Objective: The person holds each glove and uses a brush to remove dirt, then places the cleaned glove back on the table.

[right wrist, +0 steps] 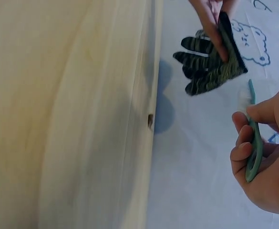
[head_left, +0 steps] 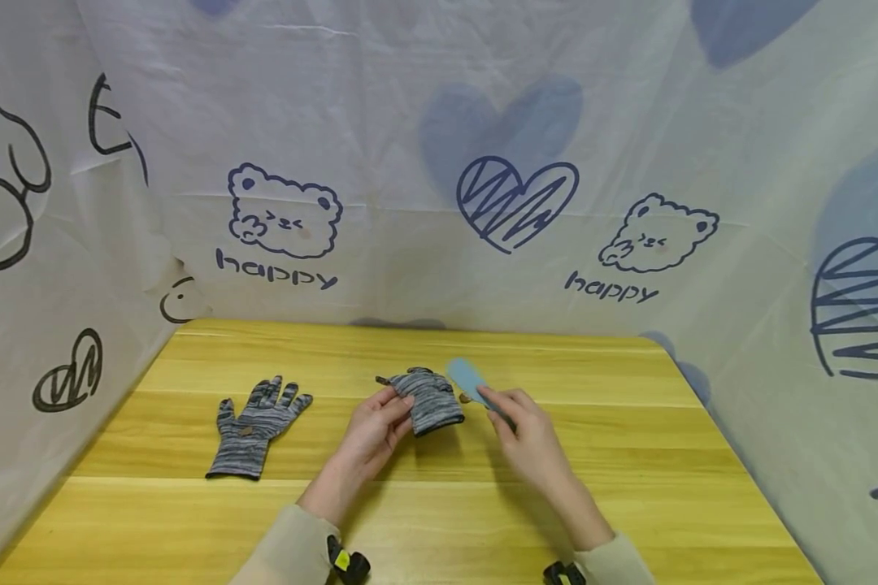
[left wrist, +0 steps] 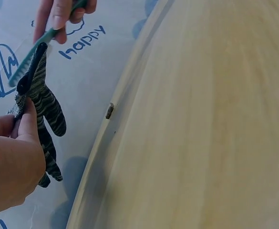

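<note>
My left hand (head_left: pixel 371 429) pinches a grey-and-black striped knit glove (head_left: pixel 436 405) above the table, its dark cuff edge towards me. In the left wrist view the fingers of the glove (left wrist: pixel 51 112) hang down. My right hand (head_left: pixel 532 435) grips the handle of a teal brush (head_left: pixel 466 375), whose head is beside the glove. White bristles show on the brush (right wrist: pixel 244 101) in the right wrist view. There the brush and glove look apart; in the left wrist view they overlap, so contact is unclear. A matching glove (head_left: pixel 245 447) lies flat on the left, a brown patch on it.
The wood-grain table (head_left: pixel 556 504) carries everything. A small brown bit (head_left: pixel 464 398) shows between glove and brush. White cloth (head_left: pixel 395 244) printed with hearts and bears hangs behind the table and at both sides.
</note>
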The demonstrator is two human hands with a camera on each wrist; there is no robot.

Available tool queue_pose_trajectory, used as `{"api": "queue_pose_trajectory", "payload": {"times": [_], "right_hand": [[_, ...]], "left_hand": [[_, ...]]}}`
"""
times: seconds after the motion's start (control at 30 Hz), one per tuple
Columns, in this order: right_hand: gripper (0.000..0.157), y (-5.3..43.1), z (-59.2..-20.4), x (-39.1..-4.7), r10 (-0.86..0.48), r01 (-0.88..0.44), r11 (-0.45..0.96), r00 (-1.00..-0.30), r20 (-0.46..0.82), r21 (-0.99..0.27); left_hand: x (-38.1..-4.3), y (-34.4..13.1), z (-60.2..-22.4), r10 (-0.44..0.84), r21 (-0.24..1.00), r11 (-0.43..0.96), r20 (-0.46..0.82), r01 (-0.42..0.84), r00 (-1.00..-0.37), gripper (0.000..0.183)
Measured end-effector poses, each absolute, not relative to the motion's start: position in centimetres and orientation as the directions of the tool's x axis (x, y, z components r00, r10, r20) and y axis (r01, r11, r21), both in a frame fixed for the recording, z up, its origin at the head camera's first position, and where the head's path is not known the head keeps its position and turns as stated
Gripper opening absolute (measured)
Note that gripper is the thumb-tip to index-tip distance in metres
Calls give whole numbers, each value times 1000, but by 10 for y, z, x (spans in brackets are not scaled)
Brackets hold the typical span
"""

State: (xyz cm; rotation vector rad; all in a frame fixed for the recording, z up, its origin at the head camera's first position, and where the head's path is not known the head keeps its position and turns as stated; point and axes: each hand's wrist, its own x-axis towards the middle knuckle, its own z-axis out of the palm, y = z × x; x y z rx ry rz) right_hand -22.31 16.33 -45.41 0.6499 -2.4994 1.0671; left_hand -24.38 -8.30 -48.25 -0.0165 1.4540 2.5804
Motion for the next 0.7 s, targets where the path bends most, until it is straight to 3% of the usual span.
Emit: {"api": "queue_pose_trajectory", "payload": {"times": [0.2, 0.7], "right_hand": [[42, 153, -454, -219, -364, -630, 579, -768, 527, -518], [44, 151, -459, -219, -374, -623, 600, -774, 511, -503]], "left_hand": [[-243, -82, -483, 159, 860, -480, -107, -172, -981, 60], [-243, -81, -483, 164, 861, -476, -111, -178, -980, 62]]}}
